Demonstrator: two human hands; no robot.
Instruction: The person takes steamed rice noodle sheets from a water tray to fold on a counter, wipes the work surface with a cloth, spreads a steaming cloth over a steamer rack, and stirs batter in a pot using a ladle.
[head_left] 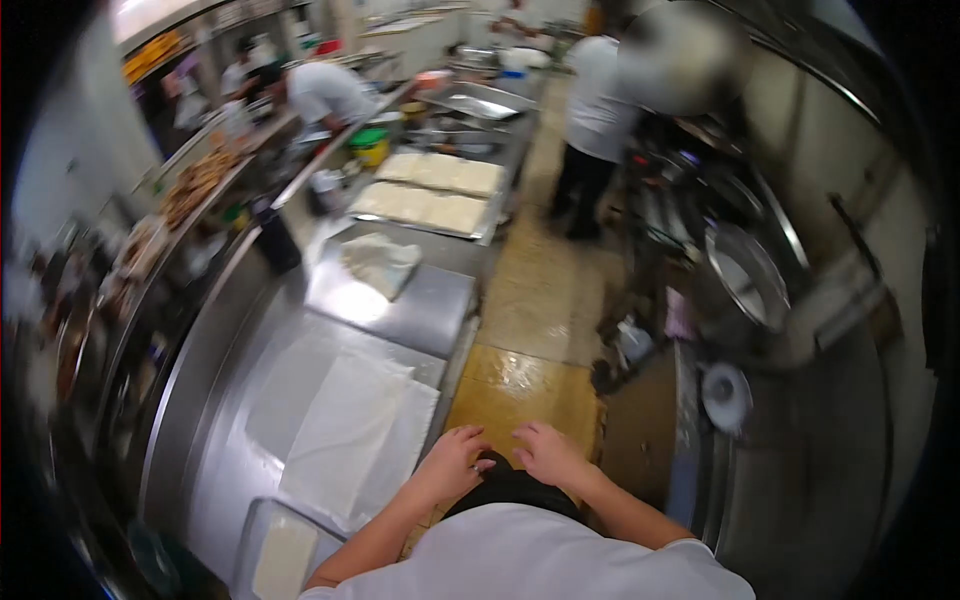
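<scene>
My left hand (458, 462) hangs in front of my waist with its fingers loosely bent and apart, holding nothing. Beside it my right hand (548, 455) is also empty, its fingers spread and slightly curled. A gap lies between the two, above the tiled floor. Nearest to my left hand, on the steel counter (225, 470), are overlapping thin white sheets (340, 430); I cannot tell whether they are cloth or dough. A tray at the bottom holds a pale slab (286, 560).
Farther along the counter are a crumpled pale cloth (380, 262) and a tray of pale slabs (425, 205). A person in a white shirt (597, 100) stands in the aisle; another person (328, 95) bends at the left. A large metal pan (745, 275) is on the right.
</scene>
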